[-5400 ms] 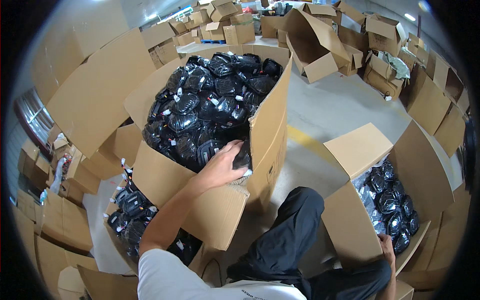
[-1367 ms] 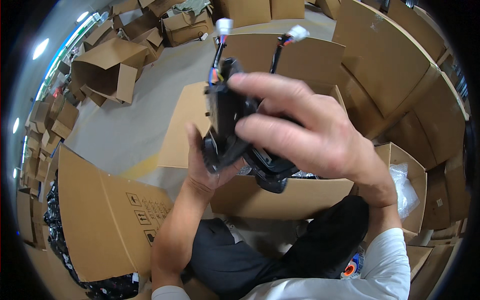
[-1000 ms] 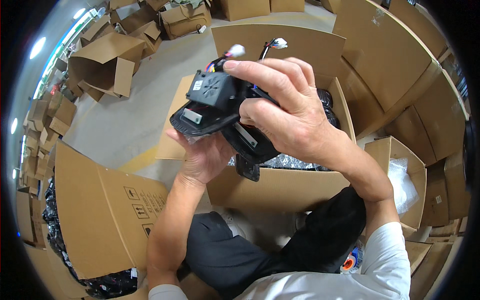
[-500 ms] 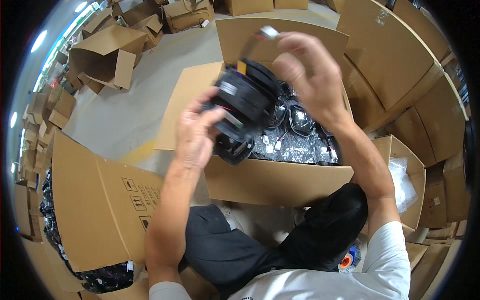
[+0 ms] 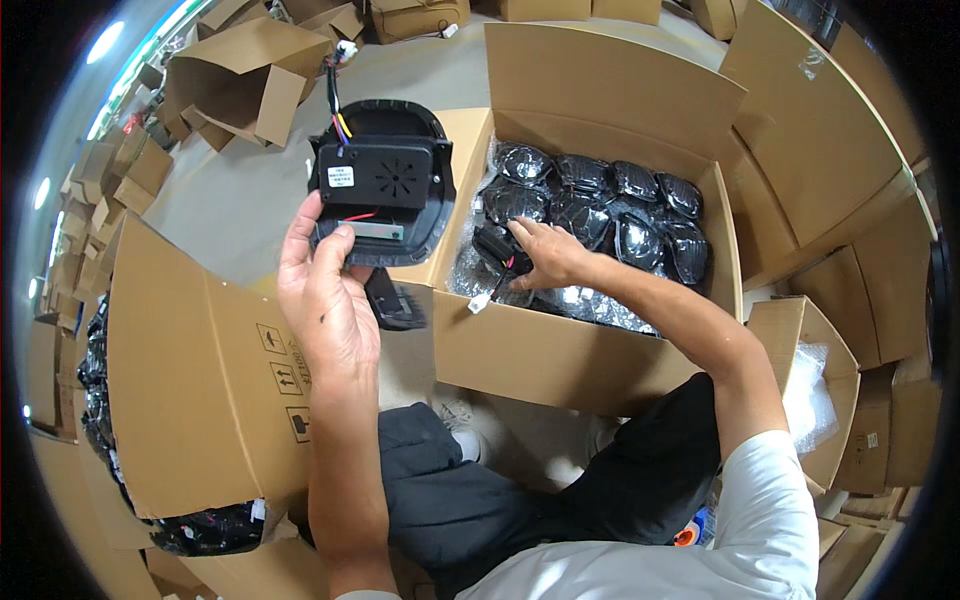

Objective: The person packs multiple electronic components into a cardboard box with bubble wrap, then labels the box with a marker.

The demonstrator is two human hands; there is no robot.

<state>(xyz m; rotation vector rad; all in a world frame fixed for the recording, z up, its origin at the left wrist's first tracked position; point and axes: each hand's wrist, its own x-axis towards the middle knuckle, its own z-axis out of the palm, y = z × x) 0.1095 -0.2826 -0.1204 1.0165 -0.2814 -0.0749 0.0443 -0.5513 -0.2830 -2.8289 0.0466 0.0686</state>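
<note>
My left hand grips a black plastic housing by its lower left edge, raised left of the open carton. The housing has a slotted grille, a white label, a metal strip and coloured wires ending in a white connector. Just beneath it shows another black piece, partly hidden; how it is held I cannot tell. Reaching into the carton, my right hand has its fingers around the right end of a small black wired part. That part's white plug lies by the carton's near edge.
Several glossy black wrapped units lie in rows on bubble wrap in the carton. A printed carton flap stands at left, beside black bagged goods. On the right, a small box contains clear plastic wrap. Cartons surround the floor.
My left hand has moved left with the black housing, whose grille side now shows. My right hand has come down from the wires into the carton, onto the small black part.
</note>
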